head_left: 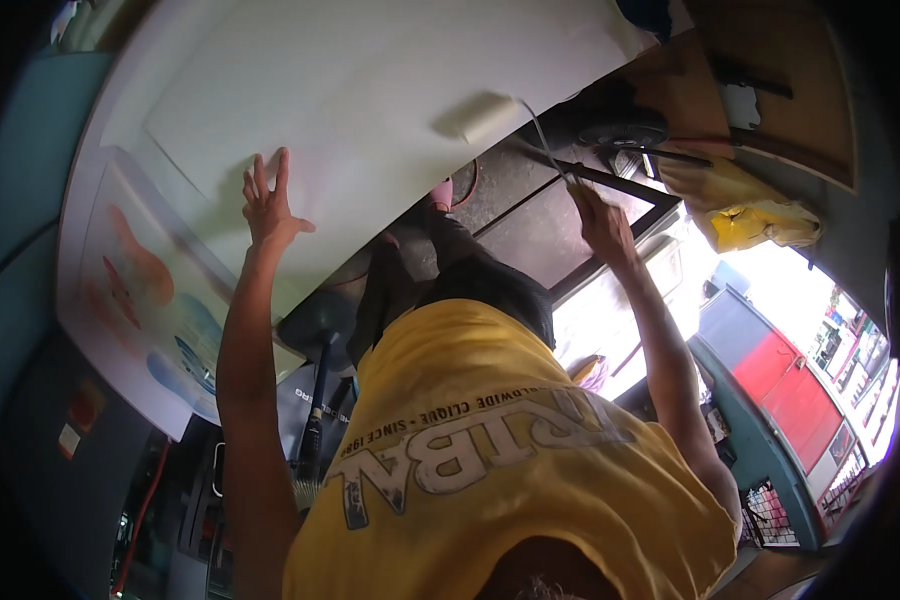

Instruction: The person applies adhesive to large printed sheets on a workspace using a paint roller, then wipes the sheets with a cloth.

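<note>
A large white sheet or panel (370, 110) fills the upper part of the view. My left hand (270, 212) is spread with fingers apart over its left part; whether it touches the surface I cannot tell. My right hand (602, 218) is closed round the handle of a paint roller. The pale roller (491, 118) lies against the panel near its right edge, with a bent metal rod between roller and handle. Printed orange and blue shapes (135, 265) show at the panel's lower left.
A black-framed panel (655, 212) stands below the right edge. Yellow plastic (755, 228) hangs at the right, beside brown boards (795, 95). A dark round object (318, 325) is near my legs. Red and grey doors (770, 370) are visible farther right.
</note>
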Demonstrator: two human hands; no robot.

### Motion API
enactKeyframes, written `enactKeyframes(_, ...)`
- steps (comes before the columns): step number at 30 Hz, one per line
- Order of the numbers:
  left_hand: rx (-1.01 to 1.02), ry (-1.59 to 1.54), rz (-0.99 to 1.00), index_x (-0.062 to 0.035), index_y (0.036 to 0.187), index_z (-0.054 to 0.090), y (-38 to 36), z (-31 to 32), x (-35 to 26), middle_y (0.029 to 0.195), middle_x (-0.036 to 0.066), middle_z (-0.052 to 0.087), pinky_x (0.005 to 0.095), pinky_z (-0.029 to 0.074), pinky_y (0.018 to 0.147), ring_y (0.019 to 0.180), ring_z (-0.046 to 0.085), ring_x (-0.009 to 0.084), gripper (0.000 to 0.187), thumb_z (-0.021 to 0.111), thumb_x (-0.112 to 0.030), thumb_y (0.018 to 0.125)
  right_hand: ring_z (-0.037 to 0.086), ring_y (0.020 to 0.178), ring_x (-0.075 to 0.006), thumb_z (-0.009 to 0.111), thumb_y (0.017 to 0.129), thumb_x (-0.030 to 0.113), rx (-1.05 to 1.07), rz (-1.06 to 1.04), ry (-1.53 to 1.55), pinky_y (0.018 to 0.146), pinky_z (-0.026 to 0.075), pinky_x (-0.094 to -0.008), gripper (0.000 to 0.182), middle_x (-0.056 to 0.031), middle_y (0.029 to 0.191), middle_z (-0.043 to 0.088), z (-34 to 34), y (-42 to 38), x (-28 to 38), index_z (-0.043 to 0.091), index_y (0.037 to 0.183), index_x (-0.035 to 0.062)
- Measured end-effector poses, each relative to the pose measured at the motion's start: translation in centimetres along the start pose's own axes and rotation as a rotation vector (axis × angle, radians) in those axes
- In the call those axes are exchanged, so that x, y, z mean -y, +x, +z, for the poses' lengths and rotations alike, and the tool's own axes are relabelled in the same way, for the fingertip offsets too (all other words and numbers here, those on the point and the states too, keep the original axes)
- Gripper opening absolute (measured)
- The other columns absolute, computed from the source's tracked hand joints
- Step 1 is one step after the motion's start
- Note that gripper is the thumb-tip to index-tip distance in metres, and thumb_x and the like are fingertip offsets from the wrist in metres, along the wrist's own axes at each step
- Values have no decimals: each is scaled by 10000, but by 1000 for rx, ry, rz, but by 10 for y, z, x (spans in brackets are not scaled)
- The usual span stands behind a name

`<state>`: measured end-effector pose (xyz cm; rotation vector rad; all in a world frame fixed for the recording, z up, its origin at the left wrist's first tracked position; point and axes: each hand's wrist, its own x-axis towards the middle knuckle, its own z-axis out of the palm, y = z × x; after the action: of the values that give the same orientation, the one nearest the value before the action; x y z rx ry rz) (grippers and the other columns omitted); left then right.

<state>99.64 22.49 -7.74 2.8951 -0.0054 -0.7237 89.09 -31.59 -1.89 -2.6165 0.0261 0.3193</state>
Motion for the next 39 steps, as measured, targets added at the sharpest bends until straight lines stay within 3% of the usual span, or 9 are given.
enactKeyframes(8, -3, -10, 0, -476, 1642, 80, 0, 8, 6, 1727, 103, 38, 688, 446, 1018, 1555, 131, 470, 1535, 1021, -184, 466, 687, 662, -401, 601, 1046, 140, -38, 131, 128, 618, 519, -448, 213, -249, 786, 675, -38, 14, 8, 688, 1187, 7)
enactKeyframes(9, -7, -5, 7, -475, 1643, 79, 1, 8, 6, 1727, 104, 40, 689, 448, 1015, 1554, 131, 470, 1538, 1021, -186, 462, 694, 730, -419, 602, 1037, 118, -218, -169, 89, 666, 520, -474, 197, -251, 849, 684, -30, 49, 10, 698, 1170, 9)
enactKeyframes(10, -12, -10, 11, -473, 1644, 80, 2, 7, 6, 1726, 104, 41, 689, 450, 1014, 1553, 133, 472, 1540, 1022, -189, 459, 688, 772, -433, 609, 1025, 105, -110, -37, 134, 717, 528, -489, 193, -233, 934, 707, -31, 80, 19, 697, 1164, 5)
enactKeyframes(13, -13, -5, 27, -457, 1648, 90, 2, 6, 6, 1725, 106, 47, 686, 458, 1016, 1545, 148, 480, 1541, 1022, -195, 450, 693, 733, -415, 614, 1022, 143, -253, -446, 17, 641, 536, -458, 192, -236, 866, 708, -3, 158, 3, 699, 1117, 0)
enactKeyframes(17, 13, 18, 9, -408, 1662, 95, 1, -1, 0, 1714, 168, 71, 638, 396, 1144, 1516, 172, 537, 1548, 1020, -167, 444, 700, 706, -417, 589, 1036, 141, -356, -453, -110, 584, 552, -464, 158, -203, 739, 691, 7, 199, 5, 699, 1008, 31)
enactKeyframes(24, 8, -17, 12, -420, 1658, 95, 2, -1, -3, 1718, 149, 60, 639, 396, 1132, 1530, 153, 520, 1531, 1012, -150, 461, 681, 695, -444, 615, 1026, 149, -238, -289, 46, 547, 530, -499, 187, -241, 779, 687, -15, 71, -40, 677, 1179, 62)
enactKeyframes(26, -23, -5, 28, -441, 1651, 86, 3, 6, 4, 1719, 112, 56, 673, 452, 1051, 1543, 152, 490, 1535, 1016, -166, 462, 689, 721, -454, 608, 1034, 155, -29, 12, -59, 556, 535, -501, 177, -243, 778, 684, -28, 13, -59, 667, 1173, 63)
enactKeyframes(30, -5, 9, 10, -428, 1655, 83, 4, 5, 4, 1718, 135, 53, 659, 419, 1095, 1535, 155, 508, 1547, 1020, -157, 455, 726, 750, -413, 588, 1043, 127, -14, -48, -18, 584, 552, -463, 211, -239, 852, 719, -49, -29, -71, 627, 1230, 38)
enactKeyframes(39, 16, -1, 47, -368, 1670, 82, 2, -4, -2, 1707, 205, 66, 634, 342, 1175, 1511, 163, 560, 1552, 1024, -166, 453, 702, 740, -398, 556, 1011, 90, -280, -417, -161, 655, 574, -475, 222, -183, 849, 703, -21, 187, -55, 661, 1198, 34)
